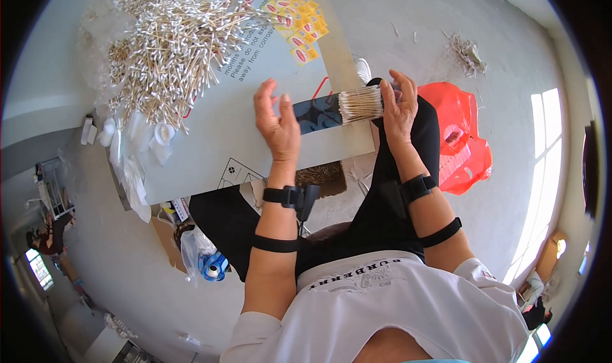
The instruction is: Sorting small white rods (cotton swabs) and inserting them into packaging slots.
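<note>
A row of cotton swabs (361, 104) lies side by side near the right edge of the table, on a dark patterned strip (317, 113) that sticks out to their left. My left hand (278, 122) is raised at the strip's left end, fingers apart, holding nothing. At the other end my right hand (400, 111) is beside the swabs, its palm turned toward them. Its thumb and fingers are spread; whether they touch the swabs is hard to make out. A large heap of loose cotton swabs (172, 44) covers the table's far left.
Yellow printed cards (299, 25) are spread at the back of the table (223, 133). Clear plastic bags and a tape roll (164, 133) sit at its left edge. A red plastic bag (449, 140) lies right of my leg. Scattered swabs (467, 54) and an open box (325, 179) are lower down.
</note>
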`<action>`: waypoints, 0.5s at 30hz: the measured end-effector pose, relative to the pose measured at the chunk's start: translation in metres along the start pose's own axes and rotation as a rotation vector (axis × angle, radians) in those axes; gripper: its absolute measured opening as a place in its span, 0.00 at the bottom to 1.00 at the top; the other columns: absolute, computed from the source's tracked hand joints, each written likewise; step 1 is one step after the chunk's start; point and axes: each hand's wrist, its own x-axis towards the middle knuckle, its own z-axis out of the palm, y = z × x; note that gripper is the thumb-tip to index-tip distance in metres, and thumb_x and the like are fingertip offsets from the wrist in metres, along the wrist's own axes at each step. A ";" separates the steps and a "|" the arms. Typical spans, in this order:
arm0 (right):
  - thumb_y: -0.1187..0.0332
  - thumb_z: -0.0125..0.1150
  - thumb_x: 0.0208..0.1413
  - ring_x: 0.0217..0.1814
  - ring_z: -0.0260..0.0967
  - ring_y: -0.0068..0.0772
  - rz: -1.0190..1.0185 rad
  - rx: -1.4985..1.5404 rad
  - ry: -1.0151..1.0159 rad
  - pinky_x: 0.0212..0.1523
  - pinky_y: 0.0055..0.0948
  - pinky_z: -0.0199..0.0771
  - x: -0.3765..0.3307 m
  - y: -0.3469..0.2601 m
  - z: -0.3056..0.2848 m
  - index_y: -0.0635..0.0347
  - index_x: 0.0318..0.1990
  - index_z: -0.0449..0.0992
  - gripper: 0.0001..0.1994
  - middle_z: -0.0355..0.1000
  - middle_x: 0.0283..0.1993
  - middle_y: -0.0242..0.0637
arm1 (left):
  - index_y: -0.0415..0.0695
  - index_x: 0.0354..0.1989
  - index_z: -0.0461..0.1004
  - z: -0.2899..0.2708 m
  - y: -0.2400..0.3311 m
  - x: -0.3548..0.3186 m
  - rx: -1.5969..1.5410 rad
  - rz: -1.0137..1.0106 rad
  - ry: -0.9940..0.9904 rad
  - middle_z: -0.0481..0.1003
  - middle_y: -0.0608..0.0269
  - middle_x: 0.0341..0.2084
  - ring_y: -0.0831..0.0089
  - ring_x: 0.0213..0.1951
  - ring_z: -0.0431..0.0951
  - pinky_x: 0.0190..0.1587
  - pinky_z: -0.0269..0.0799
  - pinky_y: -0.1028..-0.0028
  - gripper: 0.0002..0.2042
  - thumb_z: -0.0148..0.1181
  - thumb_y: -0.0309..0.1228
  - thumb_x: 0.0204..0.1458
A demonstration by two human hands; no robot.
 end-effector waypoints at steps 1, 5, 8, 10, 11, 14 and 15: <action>0.66 0.63 0.54 0.49 0.66 0.39 -0.286 -0.231 0.071 0.52 0.34 0.65 0.002 -0.018 -0.002 0.61 0.45 0.76 0.13 0.70 0.48 0.39 | 0.39 0.51 0.70 -0.023 -0.012 0.011 0.120 0.021 0.024 0.71 0.56 0.51 0.65 0.52 0.69 0.52 0.67 0.67 0.15 0.54 0.21 0.54; 0.72 0.64 0.49 0.51 0.65 0.46 -0.538 -0.242 -0.220 0.50 0.40 0.65 0.005 -0.067 0.028 0.60 0.40 0.75 0.11 0.70 0.46 0.39 | 0.39 0.49 0.70 -0.091 -0.041 0.060 0.651 0.178 0.067 0.71 0.56 0.46 0.59 0.51 0.68 0.51 0.66 0.64 0.16 0.52 0.19 0.51; 0.70 0.64 0.49 0.32 0.71 0.45 -0.204 0.045 -0.600 0.36 0.38 0.72 0.002 -0.094 0.087 0.61 0.38 0.74 0.09 0.72 0.36 0.43 | 0.38 0.48 0.71 -0.109 -0.061 0.083 0.494 0.063 0.091 0.72 0.57 0.44 0.62 0.50 0.70 0.50 0.67 0.66 0.16 0.51 0.17 0.49; 0.68 0.66 0.49 0.30 0.71 0.37 -0.303 0.003 -0.651 0.33 0.34 0.72 0.000 -0.106 0.135 0.65 0.37 0.75 0.11 0.73 0.34 0.42 | 0.37 0.49 0.71 -0.105 -0.071 0.087 0.204 -0.060 0.250 0.72 0.57 0.44 0.64 0.48 0.71 0.50 0.68 0.68 0.18 0.49 0.16 0.48; 0.62 0.66 0.49 0.33 0.72 0.42 -0.298 -0.035 -0.680 0.36 0.39 0.72 -0.001 -0.113 0.159 0.64 0.38 0.75 0.15 0.74 0.35 0.42 | 0.37 0.50 0.71 -0.104 -0.076 0.086 -0.082 -0.186 0.401 0.72 0.57 0.44 0.66 0.47 0.72 0.49 0.68 0.70 0.19 0.48 0.15 0.47; 0.55 0.64 0.47 0.38 0.74 0.46 -0.240 -0.212 -0.694 0.39 0.41 0.73 -0.013 -0.149 0.222 0.64 0.36 0.76 0.19 0.74 0.35 0.46 | 0.36 0.52 0.70 -0.118 -0.087 0.081 0.005 -0.133 0.293 0.72 0.57 0.45 0.70 0.45 0.73 0.49 0.68 0.74 0.21 0.47 0.14 0.47; 0.55 0.63 0.47 0.39 0.75 0.47 -0.237 -0.355 -0.649 0.40 0.41 0.74 -0.013 -0.151 0.233 0.64 0.36 0.76 0.19 0.75 0.35 0.47 | 0.36 0.52 0.70 -0.113 -0.084 0.081 -0.003 -0.137 0.289 0.72 0.57 0.45 0.70 0.45 0.73 0.49 0.68 0.74 0.21 0.47 0.14 0.47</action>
